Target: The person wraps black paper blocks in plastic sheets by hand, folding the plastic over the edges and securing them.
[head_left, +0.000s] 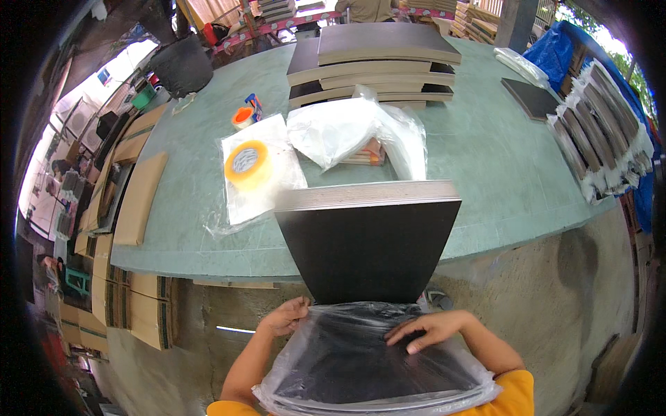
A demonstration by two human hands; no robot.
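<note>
1. before me spreads a wide green tabletop [499,173].
2. past its near edge i see a patchy grey-brown floor [527,305].
3. a grey pillar [517,28] stands beyond, to my right.
4. bright daylight [48,156] fills my left.

A black slab [368,246] (pale-edged, its far end bare) sits partly inside a clear plastic bag [368,371].

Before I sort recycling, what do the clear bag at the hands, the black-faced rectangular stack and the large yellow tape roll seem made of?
Clear wrinkled plastic bag: thin, glossy film, from transparent folds and highlights.
Black-faced rectangular stack: perhaps coated board, from the satin face and pale layered edge.
Large yellow tape roll: probably plastic film, from its glossy, translucent look.
</note>
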